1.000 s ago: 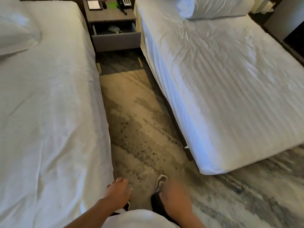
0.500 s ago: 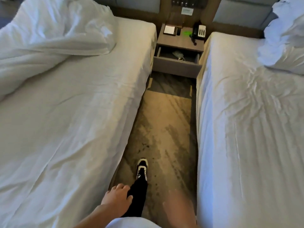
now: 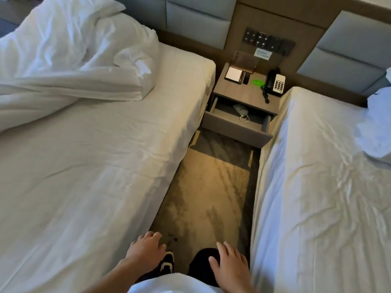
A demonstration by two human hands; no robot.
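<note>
Both hands are empty. The left hand hangs with its fingers loosely bent, holding nothing, just beside the edge of the left bed. The right hand has its fingers spread and relaxed over a dark trouser leg, close to the side of the right bed, and neither hand touches linen. Below them a black-and-white shoe stands on the carpet in the aisle between the two mattresses. The left bed shows a bare, creased sheet, and its duvet is heaped in a crumpled mass at the head end. The right bed is stripped to a wrinkled sheet too, with white bedding bunched at its far right edge. Ahead, the nightstand carries a telephone, and its drawer stands open. By my reading, the bed-making has barely begun: nothing is spread, smoothed or tucked, and the duvet needs grasping first.
</note>
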